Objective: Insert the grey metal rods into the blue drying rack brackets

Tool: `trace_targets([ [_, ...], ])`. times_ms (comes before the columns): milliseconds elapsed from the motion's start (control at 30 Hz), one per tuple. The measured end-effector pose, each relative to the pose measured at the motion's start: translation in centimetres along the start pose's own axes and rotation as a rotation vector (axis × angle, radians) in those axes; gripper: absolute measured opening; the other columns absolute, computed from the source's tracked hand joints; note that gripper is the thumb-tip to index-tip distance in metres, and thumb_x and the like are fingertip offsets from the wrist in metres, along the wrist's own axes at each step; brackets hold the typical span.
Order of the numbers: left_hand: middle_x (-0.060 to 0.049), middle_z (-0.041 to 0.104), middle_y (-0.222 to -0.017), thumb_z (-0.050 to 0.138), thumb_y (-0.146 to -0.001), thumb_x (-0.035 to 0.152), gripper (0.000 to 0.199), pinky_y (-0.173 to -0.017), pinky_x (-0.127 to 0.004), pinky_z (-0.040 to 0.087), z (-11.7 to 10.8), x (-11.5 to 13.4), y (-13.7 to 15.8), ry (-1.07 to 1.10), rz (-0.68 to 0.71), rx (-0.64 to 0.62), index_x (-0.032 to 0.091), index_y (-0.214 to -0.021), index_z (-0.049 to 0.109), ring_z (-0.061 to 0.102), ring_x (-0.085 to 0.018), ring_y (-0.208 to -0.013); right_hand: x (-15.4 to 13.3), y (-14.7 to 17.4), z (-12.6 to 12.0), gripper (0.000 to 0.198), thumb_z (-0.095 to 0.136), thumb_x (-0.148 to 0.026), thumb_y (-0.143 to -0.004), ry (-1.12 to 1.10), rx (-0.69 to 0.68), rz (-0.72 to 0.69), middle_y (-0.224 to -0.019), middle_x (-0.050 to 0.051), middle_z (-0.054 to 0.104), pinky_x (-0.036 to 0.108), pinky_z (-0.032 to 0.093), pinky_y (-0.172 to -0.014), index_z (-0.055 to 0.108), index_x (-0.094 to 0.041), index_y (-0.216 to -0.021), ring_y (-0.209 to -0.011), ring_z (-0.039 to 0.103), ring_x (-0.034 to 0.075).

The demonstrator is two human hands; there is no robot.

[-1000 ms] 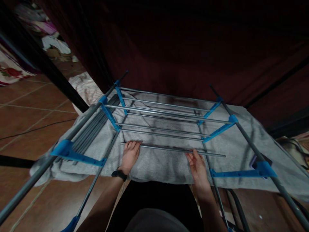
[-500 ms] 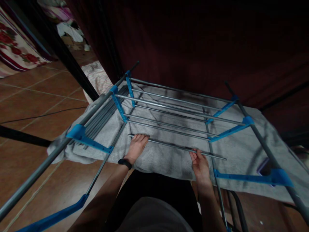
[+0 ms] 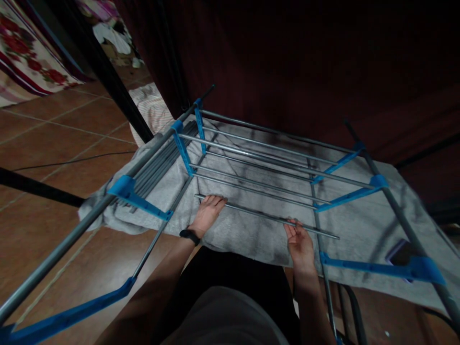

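Observation:
A thin grey metal rod (image 3: 255,212) runs across in front of me, above the grey blanket. My left hand (image 3: 209,211), with a black band at the wrist, is closed over it near its left end. Toward the right end, my right hand (image 3: 299,237) pinches it with the palm turned up. Around both hands stands a partly built rack of grey tubes with blue plastic brackets (image 3: 183,151). Several crossbars (image 3: 258,157) span its far part. The held rod's ends lie apart from the near brackets, the left one (image 3: 143,203) and the right one (image 3: 381,268).
A bundle of loose grey rods (image 3: 163,160) lies on the blanket (image 3: 237,235) at the left. A dark phone-like object (image 3: 398,251) rests near the right bracket. Black metal posts (image 3: 118,91) and a dark red curtain (image 3: 280,62) stand behind. A cable (image 3: 72,160) crosses the tiled floor.
The view has shifted slightly, so the rack appears a little further right. Both hands keep hold of the rod, which has barely moved relative to the rack.

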State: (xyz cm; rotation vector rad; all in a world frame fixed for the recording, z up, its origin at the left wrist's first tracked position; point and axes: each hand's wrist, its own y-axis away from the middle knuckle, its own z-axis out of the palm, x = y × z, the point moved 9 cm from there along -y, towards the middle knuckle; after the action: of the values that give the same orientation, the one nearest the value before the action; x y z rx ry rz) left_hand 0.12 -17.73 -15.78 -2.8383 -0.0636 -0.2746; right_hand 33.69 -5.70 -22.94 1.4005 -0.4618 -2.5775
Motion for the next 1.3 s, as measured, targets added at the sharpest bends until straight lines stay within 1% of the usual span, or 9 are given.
trace_targets([
  [167, -0.010, 0.067, -0.113, 0.043, -0.099, 0.017, 0.034, -0.096, -0.042, 0.044, 0.2, -0.2, 0.0, -0.019, -0.002, 0.000, 0.021, -0.125, 0.064, 0.058, -0.026, -0.105, 0.2, -0.1, -0.4, 0.018, 0.081, -0.018, -0.069, -0.012, 0.018, -0.004, -0.090, -0.001, 0.075, 0.041, 0.051, -0.106, 0.070, -0.023, -0.082, -0.095, 0.071, 0.016],
  [267, -0.010, 0.067, -0.112, 0.041, -0.101, 0.019, 0.034, -0.096, -0.042, 0.044, 0.2, -0.2, -0.1, -0.006, 0.002, 0.021, 0.019, -0.127, 0.063, 0.058, -0.025, -0.105, 0.4, -0.3, -0.5, 0.019, 0.084, -0.022, -0.069, -0.018, 0.031, -0.007, -0.091, -0.002, 0.075, 0.038, 0.053, -0.103, 0.068, -0.023, -0.080, -0.094, 0.071, 0.015],
  [433, -0.010, 0.068, -0.110, 0.043, -0.101, 0.026, 0.033, -0.098, -0.044, 0.044, 0.0, -0.4, -0.2, 0.045, -0.005, 0.054, 0.020, -0.127, 0.063, 0.059, -0.026, -0.104, 0.5, -0.5, -0.7, 0.020, 0.085, -0.025, -0.070, -0.023, 0.065, -0.017, -0.089, -0.002, 0.074, 0.037, 0.057, -0.097, 0.066, -0.022, -0.077, -0.088, 0.071, 0.014],
  [567, -0.010, 0.069, -0.103, 0.042, -0.102, 0.028, 0.031, -0.096, -0.044, 0.044, 0.0, -0.6, -0.2, 0.017, -0.022, 0.056, 0.019, -0.123, 0.063, 0.060, -0.026, -0.100, 0.3, -0.3, -0.7, 0.021, 0.085, -0.027, -0.071, -0.016, 0.076, -0.036, -0.082, -0.003, 0.072, 0.035, 0.058, -0.093, 0.065, -0.023, -0.075, -0.081, 0.070, 0.014],
  [800, -0.009, 0.068, -0.102, 0.041, -0.103, 0.026, 0.028, -0.093, -0.041, 0.044, -0.3, -0.4, -0.2, -0.019, -0.004, 0.052, 0.020, -0.116, 0.065, 0.059, -0.026, -0.098, 0.3, 0.2, -0.3, 0.024, 0.087, -0.027, -0.069, -0.055, 0.081, -0.022, -0.076, -0.005, 0.070, 0.034, 0.058, -0.092, 0.064, -0.023, -0.073, -0.077, 0.068, 0.012],
  [900, -0.008, 0.068, -0.104, 0.042, -0.103, 0.025, 0.027, -0.093, -0.041, 0.044, -0.6, -0.3, -0.2, 0.003, -0.002, 0.055, 0.020, -0.115, 0.065, 0.059, -0.025, -0.099, 0.0, 0.5, 0.2, 0.023, 0.087, -0.028, -0.070, -0.069, 0.027, -0.027, -0.078, -0.005, 0.070, 0.036, 0.056, -0.097, 0.065, -0.024, -0.074, -0.082, 0.069, 0.013],
  [1033, -0.009, 0.068, -0.105, 0.041, -0.103, 0.026, 0.028, -0.093, -0.041, 0.044, -0.8, -0.1, -0.3, 0.028, 0.002, 0.050, 0.020, -0.117, 0.065, 0.058, -0.025, -0.100, -0.1, 0.6, 0.9, 0.022, 0.086, -0.024, -0.069, -0.048, -0.030, -0.023, -0.090, -0.006, 0.072, 0.038, 0.054, -0.104, 0.067, -0.025, -0.078, -0.090, 0.070, 0.014],
  [1167, -0.008, 0.067, -0.103, 0.040, -0.103, 0.026, 0.029, -0.095, -0.041, 0.044, -1.0, 0.0, -0.3, 0.036, 0.002, 0.060, 0.020, -0.119, 0.064, 0.058, -0.024, -0.098, 0.3, 0.7, 2.1, 0.024, 0.085, -0.024, -0.069, -0.025, -0.068, 0.000, -0.094, -0.004, 0.074, 0.039, 0.054, -0.103, 0.070, -0.025, -0.088, -0.089, 0.071, 0.015],
  [1300, -0.008, 0.067, -0.102, 0.040, -0.104, 0.027, 0.029, -0.095, -0.041, 0.044, -1.2, 0.1, -0.3, 0.022, 0.019, 0.089, 0.018, -0.117, 0.064, 0.058, -0.024, -0.097, 0.9, 1.3, 3.8, 0.030, 0.087, -0.025, -0.066, -0.018, -0.126, 0.019, -0.097, -0.001, 0.075, 0.037, 0.056, -0.099, 0.072, -0.025, -0.091, -0.089, 0.071, 0.017],
])
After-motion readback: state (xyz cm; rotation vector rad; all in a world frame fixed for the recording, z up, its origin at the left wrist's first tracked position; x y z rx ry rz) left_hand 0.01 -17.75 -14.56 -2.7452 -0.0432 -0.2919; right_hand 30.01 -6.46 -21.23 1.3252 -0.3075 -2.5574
